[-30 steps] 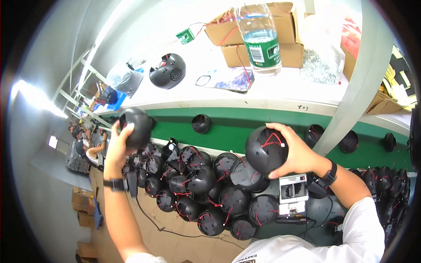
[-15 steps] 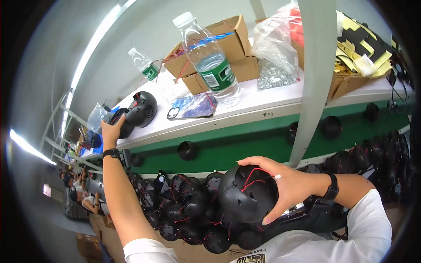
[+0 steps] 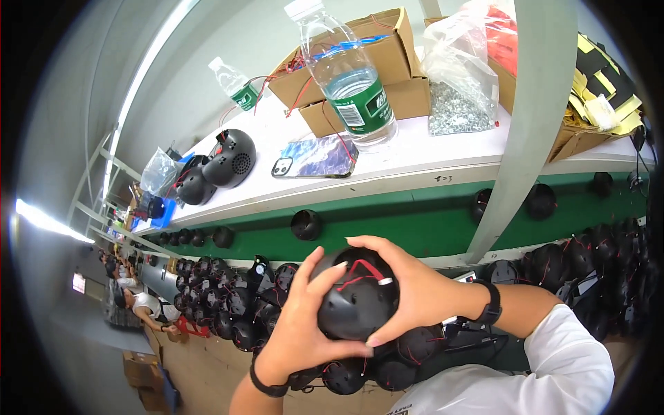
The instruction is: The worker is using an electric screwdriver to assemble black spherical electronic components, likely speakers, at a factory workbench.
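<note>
A round black plastic shell [image 3: 356,309] is held between my two hands in front of me, above rows of similar shells. A red wire [image 3: 361,270] with a small white plug lies across its top. My left hand [image 3: 297,325] is closed around its left side, the thumb at the lower edge. From the right, my right hand [image 3: 422,294] grips it with fingers over the top and thumb below. Part of the shell is hidden by my fingers. On the white shelf, a black shell with a pattern of small holes [image 3: 234,160] rests against another black shell [image 3: 196,187].
A phone [image 3: 319,158], a water bottle [image 3: 363,107], cardboard boxes [image 3: 398,52] and a bag of small metal parts [image 3: 460,104] stand on the shelf. A grey upright post [image 3: 529,131] crosses the right side. Another person [image 3: 149,304] works at far left.
My left hand has left the shells on the shelf and now grips the shell in my right hand. That shell has shifted slightly left and turned. The view has shifted too.
</note>
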### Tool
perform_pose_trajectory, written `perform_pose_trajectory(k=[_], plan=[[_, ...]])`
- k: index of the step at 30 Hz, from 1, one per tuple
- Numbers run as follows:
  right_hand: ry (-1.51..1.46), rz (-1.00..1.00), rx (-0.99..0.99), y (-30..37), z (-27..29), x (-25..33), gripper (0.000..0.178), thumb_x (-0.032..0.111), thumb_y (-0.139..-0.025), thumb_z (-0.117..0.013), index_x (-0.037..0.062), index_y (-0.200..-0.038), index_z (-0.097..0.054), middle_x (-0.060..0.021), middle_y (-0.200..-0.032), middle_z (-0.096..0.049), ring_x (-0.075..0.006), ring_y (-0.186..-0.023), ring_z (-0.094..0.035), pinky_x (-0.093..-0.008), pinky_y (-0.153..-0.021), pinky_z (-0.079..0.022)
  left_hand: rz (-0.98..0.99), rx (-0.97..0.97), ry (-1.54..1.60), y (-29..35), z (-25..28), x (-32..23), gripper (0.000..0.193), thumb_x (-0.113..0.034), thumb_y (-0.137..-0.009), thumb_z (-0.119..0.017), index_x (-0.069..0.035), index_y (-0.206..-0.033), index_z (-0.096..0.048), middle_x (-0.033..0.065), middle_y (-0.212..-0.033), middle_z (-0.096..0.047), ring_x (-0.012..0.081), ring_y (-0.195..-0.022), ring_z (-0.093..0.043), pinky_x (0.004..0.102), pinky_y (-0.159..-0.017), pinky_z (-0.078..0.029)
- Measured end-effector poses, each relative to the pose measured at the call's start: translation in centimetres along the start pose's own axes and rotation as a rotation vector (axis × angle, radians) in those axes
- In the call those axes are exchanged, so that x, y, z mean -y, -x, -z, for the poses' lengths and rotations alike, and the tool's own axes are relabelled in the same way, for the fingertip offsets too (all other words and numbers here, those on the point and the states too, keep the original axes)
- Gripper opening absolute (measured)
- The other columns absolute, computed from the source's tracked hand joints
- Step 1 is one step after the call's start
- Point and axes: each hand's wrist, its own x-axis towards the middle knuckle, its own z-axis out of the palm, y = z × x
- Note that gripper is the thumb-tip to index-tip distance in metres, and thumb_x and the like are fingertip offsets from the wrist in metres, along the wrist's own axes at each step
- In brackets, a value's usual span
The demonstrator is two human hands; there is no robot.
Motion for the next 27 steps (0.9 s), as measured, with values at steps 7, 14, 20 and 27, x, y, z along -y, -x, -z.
perform_pose_trajectory(k=[7,14,20,27], plan=[[-0.208,0.226,-0.077,-1.7,-0.8,0.4,0.139,0.033,-0.063,-0.099,0.007,-0.165,-0.007,-0.0237,-0.167,-0.019,-0.0391,-0.153,-0.027,-0.0489,-0.12,-0.036,-0.079,-0.508,0.009,1.0,0.3,4.9,0.124,-0.048,-0.051,-0.103,-0.009,-0.148,-0.037,0.023,-0.151,-0.039,0.0368,-0.136,-0.047,0.0494,-0.112,-0.041],[0.025,0.624,-0.337,6.6,1.2,-4.7,0.09,0.024,-0.073,-0.094,0.0,-0.145,-0.046,-0.0227,-0.139,-0.057,-0.0288,-0.114,-0.067,-0.0415,-0.096,-0.054,0.124,-1.087,0.02,-5.5,6.8,14.7,0.093,-0.019,-0.078,-0.091,-0.004,-0.152,-0.037,0.0166,-0.145,-0.044,0.0262,-0.127,-0.053,0.0374,-0.112,-0.041],[0.366,0.125,-1.099,23.2,5.9,-10.0,0.038,0.011,-0.088,-0.077,0.0014,-0.119,-0.057,-0.0022,-0.089,-0.059,-0.0111,-0.078,-0.058,-0.0278,-0.076,-0.05,0.174,-1.096,-0.146,-7.6,7.4,14.6,0.105,-0.03,-0.076,-0.094,-0.002,-0.157,-0.033,0.0219,-0.155,-0.039,0.0321,-0.139,-0.046,0.0404,-0.117,-0.038],[0.4,-0.209,-1.728,36.7,11.8,-12.6,0.024,0.027,-0.107,-0.061,0.0042,-0.116,-0.061,0.0,-0.103,-0.062,-0.0069,-0.089,-0.06,-0.0233,-0.078,-0.052,0.262,-1.017,-0.574,-10.3,7.7,22.3,0.112,-0.052,-0.09,-0.076,0.01,-0.16,-0.013,0.0339,-0.167,-0.012,0.0424,-0.156,-0.018,0.0496,-0.128,-0.017]])
